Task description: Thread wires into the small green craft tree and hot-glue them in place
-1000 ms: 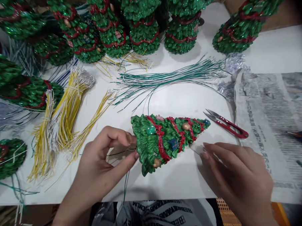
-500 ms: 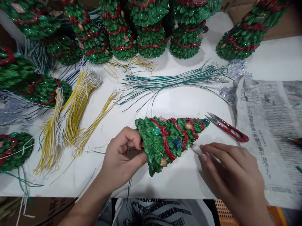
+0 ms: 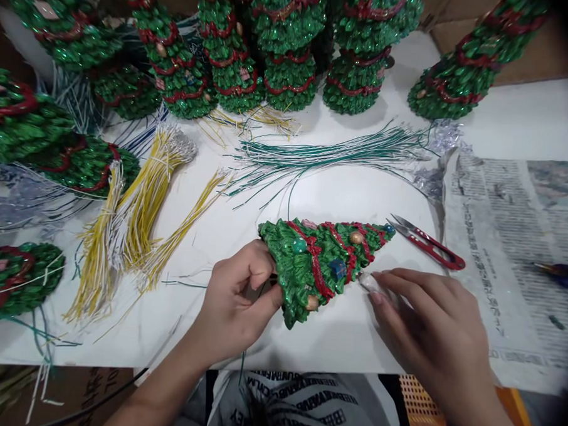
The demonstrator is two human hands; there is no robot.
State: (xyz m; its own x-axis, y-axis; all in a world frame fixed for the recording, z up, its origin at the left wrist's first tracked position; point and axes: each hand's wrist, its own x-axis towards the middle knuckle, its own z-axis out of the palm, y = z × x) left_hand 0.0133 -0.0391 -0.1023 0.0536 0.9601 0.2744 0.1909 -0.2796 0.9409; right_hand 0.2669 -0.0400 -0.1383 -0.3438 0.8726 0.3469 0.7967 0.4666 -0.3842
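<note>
A person's two bare hands work at a white tabletop point(image 3: 348, 348), low in the center of the frame. A glittery green Christmas tree figure point(image 3: 312, 267) with red garland lies on its side between them, its wide base toward the left hand and its narrow top pointing right. Small painted baubles and a blue gift dot its surface. The left hand point(image 3: 235, 311) has a closed grip around the wide base, with the fingers curled over it. A thin green wire point(image 3: 289, 200) rises from the figure's upper edge. The right hand point(image 3: 427, 326) rests just below the figure's narrow end, its grip nearly closed, with the fingertips on a small whitish scrap point(image 3: 368, 281); whether the scrap is pinched cannot be told.

Red-handled thread snips point(image 3: 426, 243) lie just beyond the figure's top. To the right is crumpled newspaper point(image 3: 512, 260). Across the upper center spreads a bundle of green-and-white wires point(image 3: 324, 155), and at left lie bundles of yellow and white wires point(image 3: 138, 213). More glittery green trees point(image 3: 291, 56) crowd the top and left edges.
</note>
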